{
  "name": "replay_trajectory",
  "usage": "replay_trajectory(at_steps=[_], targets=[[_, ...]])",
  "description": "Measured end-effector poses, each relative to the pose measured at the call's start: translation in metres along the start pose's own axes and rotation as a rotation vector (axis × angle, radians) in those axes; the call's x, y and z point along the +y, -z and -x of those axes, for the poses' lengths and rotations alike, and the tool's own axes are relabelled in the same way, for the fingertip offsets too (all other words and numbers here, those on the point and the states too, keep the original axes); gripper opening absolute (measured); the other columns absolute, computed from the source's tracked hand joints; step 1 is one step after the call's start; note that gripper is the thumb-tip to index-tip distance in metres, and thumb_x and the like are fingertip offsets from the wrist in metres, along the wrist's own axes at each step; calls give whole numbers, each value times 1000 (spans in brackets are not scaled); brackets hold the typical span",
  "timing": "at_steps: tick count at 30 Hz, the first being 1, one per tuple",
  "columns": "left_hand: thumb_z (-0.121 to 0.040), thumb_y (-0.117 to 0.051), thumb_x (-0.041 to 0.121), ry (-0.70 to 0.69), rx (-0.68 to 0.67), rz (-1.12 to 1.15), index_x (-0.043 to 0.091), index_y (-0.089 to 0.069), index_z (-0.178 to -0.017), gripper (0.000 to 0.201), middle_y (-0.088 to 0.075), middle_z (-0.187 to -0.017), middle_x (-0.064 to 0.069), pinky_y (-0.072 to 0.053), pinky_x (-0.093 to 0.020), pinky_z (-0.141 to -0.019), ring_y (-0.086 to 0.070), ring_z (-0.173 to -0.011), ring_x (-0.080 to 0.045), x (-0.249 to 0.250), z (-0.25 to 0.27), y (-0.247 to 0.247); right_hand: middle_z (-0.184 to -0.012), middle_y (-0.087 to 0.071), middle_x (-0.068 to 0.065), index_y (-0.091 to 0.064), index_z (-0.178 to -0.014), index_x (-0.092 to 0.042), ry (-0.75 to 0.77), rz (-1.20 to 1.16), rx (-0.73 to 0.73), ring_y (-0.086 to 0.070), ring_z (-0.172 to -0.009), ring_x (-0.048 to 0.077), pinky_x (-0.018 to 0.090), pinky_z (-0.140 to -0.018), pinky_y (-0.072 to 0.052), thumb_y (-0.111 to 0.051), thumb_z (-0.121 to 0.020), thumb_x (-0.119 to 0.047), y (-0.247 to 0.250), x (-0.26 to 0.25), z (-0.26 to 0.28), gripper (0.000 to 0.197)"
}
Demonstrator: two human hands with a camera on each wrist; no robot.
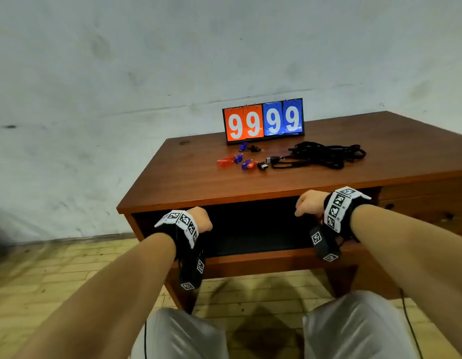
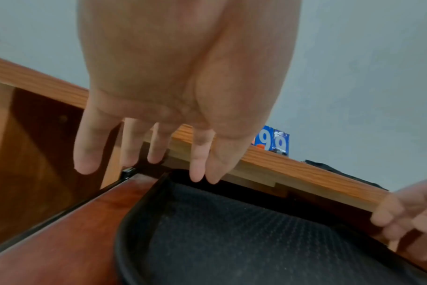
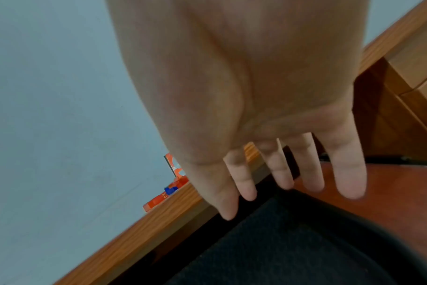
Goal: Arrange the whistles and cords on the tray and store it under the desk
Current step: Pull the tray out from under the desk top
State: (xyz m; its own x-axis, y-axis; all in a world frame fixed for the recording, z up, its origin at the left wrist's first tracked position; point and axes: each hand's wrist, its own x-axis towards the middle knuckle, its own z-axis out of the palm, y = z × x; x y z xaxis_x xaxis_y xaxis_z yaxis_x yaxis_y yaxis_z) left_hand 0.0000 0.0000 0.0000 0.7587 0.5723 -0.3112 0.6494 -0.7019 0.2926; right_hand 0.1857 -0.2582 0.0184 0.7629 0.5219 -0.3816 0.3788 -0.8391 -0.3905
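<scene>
On the reddish-brown wooden desk (image 1: 354,141) lie small plastic whistles (image 1: 246,161) in a loose cluster left of centre: I count about seven, one orange-red, three or four blue and three black, though they are small and partly overlapping. To their right sits one tangled heap of black woven cords (image 1: 325,154), its long axis running left to right. Behind them, at the far edge, stands one flip scoreboard (image 1: 263,121) with two orange and two blue cards, each showing a white 9.

One black rectangular tray (image 2: 144,208), with rounded corners, a raised rim and a dimpled non-slip floor, lies on the shelf under the desk top, its long side running left to right.

The left hand (image 1: 198,220) hangs above the tray's left end, fingers (image 2: 85,154) straight and spread, holding nothing. The right hand (image 1: 308,203) hangs above the right end, fingers (image 3: 349,169) likewise extended, empty.
</scene>
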Motion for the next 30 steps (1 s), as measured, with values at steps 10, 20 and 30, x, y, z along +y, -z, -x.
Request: replay_trajectory(at_steps=[10,20,30], targets=[[-86,-70,21,128,-47,81,4,-67,-114,33,-66,-116,-12,-56,-38,-89,-65,-105,-29,-15,-17,-17,-120,-62,13,-58,-123,-3,-83,18,-21,-60,-105,31,37,-82,-51,-70,-88,-23,-14,8,-11,43],[-92,-65,19,190,-53,-24,-3,-58,-124,40,-65,-122,-20,-53,-35,-83,-65,-112,-33,-8,-10,-16,-76,-54,2,-50,-81,-11,-98,145,-48,-57,-73,21,31,-68,-49,-68,-89,-22,-6,15,0,22],[-86,-71,25,194,-110,-119,1,-62,-121,44,-67,-119,-16,-54,-34,-85,-66,-108,-30,-18,1,-11,-75,-62,0,-63,-77,-15,-62,292,-128,-58,-68,16,29,-70,-49,-72,-86,-24,-2,20,16,16]])
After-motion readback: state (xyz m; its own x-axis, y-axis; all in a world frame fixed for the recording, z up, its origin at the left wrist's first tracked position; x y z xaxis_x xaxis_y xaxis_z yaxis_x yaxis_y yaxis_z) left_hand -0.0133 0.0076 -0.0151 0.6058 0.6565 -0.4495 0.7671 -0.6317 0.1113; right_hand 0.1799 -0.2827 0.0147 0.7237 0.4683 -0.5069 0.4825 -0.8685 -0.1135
